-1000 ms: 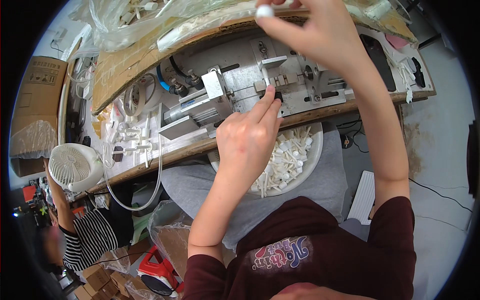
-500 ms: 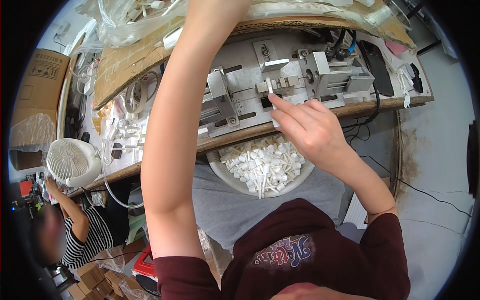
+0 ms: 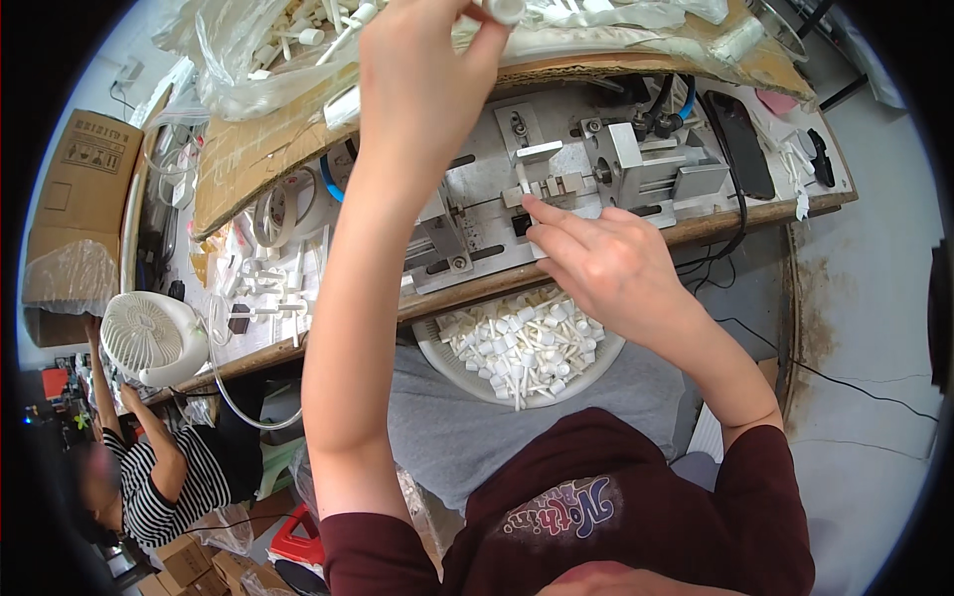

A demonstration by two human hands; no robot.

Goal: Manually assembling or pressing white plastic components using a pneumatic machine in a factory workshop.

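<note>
My left hand [image 3: 422, 79] is raised at the top, over the cardboard ledge. Its fingers are closed on a white plastic piece with a round cap [image 3: 505, 10]; the rest of that piece is out of sight. My right hand [image 3: 606, 256] reaches to the metal clamping fixture [image 3: 552, 191] on the bench. There its index fingertip presses the end of a white plastic stick [image 3: 523, 177] lying across the fixture's small block. The other fingers are bent underneath, partly hidden.
A round white basket [image 3: 432, 348] full of white capped sticks rests at my lap. More pieces lie in a plastic bag [image 3: 229, 60] on the cardboard [image 3: 268, 149]. A fan [image 3: 154, 338] stands left, a phone [image 3: 740, 144] right. A person in stripes [image 3: 184, 477] works at far left.
My left hand has come back toward me into view with a white capped piece. The right fingertips have shifted slightly left and down at the fixture. The person at left has moved their arms.
</note>
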